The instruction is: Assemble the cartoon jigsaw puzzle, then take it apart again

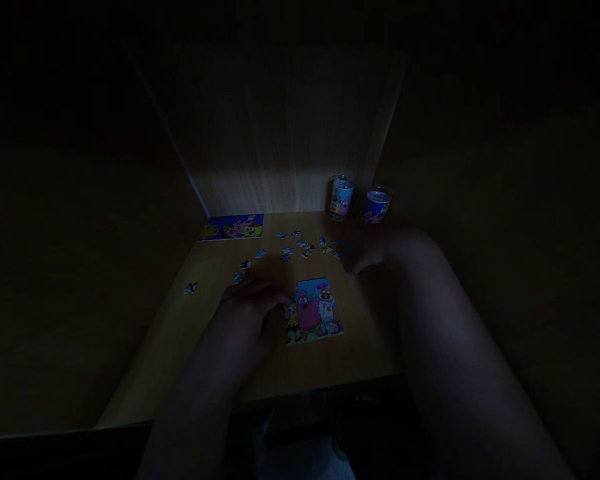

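A partly joined jigsaw puzzle [313, 310] with cartoon figures lies on the wooden table, its left edge uneven. My left hand [253, 303] rests beside that edge, its fingers loosely bent and apart, a fingertip touching or just short of the puzzle. My right hand [367, 257] is lowered to the table right of the loose puzzle pieces [307, 250]. Its fingers lie in deep shadow, so whether they pinch a piece is unclear. More pieces [239, 276] lie just beyond my left hand, partly covered by it.
A finished-looking blue cartoon puzzle [233, 227] lies at the back left. Two clear cylindrical containers, a left one [341, 199] and a right one [377, 205], stand at the back right. One stray piece [191, 288] is at the left. A wooden panel [280, 147] rises behind; the scene is very dark.
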Demonstrator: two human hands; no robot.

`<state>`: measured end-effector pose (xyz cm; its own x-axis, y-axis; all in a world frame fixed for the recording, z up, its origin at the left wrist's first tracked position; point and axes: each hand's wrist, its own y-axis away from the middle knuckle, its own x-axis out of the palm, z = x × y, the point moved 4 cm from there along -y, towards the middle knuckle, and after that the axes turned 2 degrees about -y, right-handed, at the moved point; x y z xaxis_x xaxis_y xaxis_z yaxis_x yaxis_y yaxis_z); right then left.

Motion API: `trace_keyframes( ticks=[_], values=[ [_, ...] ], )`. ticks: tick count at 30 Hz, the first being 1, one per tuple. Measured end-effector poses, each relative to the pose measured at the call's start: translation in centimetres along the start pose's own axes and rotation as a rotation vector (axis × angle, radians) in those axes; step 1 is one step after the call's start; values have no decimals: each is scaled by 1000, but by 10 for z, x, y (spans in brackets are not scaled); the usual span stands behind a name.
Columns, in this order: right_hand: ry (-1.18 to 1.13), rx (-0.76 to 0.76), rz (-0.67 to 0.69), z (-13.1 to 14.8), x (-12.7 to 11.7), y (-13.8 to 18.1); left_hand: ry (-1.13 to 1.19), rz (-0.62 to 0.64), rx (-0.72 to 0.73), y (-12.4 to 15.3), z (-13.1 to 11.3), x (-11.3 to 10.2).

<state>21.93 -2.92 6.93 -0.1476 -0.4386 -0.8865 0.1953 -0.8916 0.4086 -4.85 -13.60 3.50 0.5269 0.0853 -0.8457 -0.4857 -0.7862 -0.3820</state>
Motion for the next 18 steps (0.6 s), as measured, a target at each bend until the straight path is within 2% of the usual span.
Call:
trace_keyframes(
  ticks=[4,6,11,15,18],
  values=[
    [-12,-122,138,14,4,-3,-14,-7,13,-1,-2,0],
    [-30,-185,157,20,5,-7,-10,-19,15,-1,-3,0],
    [-117,-274,92,20,3,-15,-12,-17,1,0,-1,0],
    [-133,-236,16,11,1,-17,-24,-21,-41,1,2,0],
    [-114,-206,26,7,2,-15,-46,-36,-81,2,3,-2]
  ],
)
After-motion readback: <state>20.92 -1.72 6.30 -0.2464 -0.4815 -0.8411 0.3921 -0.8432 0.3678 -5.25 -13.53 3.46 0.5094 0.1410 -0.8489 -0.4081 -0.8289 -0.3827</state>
